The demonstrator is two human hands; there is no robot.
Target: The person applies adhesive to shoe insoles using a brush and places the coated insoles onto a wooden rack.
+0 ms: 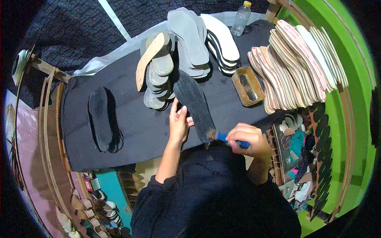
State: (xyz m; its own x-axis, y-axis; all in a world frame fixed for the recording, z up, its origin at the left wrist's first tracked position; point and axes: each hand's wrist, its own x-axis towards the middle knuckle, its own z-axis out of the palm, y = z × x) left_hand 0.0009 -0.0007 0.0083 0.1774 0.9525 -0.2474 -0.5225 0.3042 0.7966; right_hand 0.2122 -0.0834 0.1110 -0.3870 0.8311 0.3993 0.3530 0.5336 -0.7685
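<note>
My left hand [179, 123] holds a black insole [193, 104] by its left edge, thumb on top, over the near edge of the black-covered table [139, 131]. In my right hand [251, 139] is a brush with a blue handle [221, 136]. Its bristles touch the near end of the insole and look smeared by motion. An amber rectangular tub [255, 100] with an open top stands beyond my right hand. Past my left hand lie fanned grey sole pieces [162, 65] with a beige insole [149, 60] across them.
Several black insoles [102, 119] are stacked on the left. At the back are grey insoles [191, 43], white-topped ones [224, 43] and a clear bottle [241, 20]. Long rows of beige insoles [295, 69] fill the right side. Below right, a shelf holds scraps [297, 144].
</note>
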